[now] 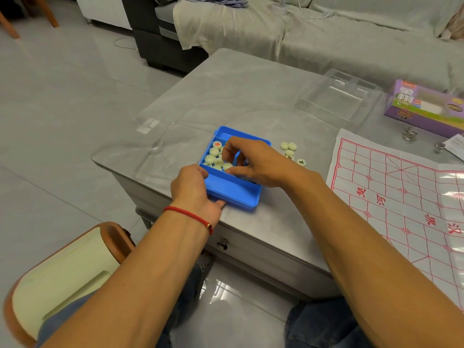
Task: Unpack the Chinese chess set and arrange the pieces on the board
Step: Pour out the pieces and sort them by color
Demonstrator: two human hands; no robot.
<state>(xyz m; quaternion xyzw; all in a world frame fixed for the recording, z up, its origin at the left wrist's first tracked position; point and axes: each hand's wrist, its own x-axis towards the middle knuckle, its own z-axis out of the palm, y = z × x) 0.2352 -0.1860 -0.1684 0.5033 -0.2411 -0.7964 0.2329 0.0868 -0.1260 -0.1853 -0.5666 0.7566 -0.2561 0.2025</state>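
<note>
While left hand (192, 187) grips blue box (233, 190) edge, right hand (253, 163) reaches inside.

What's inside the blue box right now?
Pale round chess pieces fill the middle section of the blue box; the near section looks bare. The right hand reaches in and covers the rest, so any pieces beneath it can't be seen.

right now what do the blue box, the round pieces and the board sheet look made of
Blue rectangular box: looks like moulded plastic, matte, uniform colour, rounded corners. Round cream chess pieces: probably plastic or resin, smooth with a slight sheen. White board sheet with red grid: thin glossy plastic film or coated paper, judging by creases and glare.
</note>
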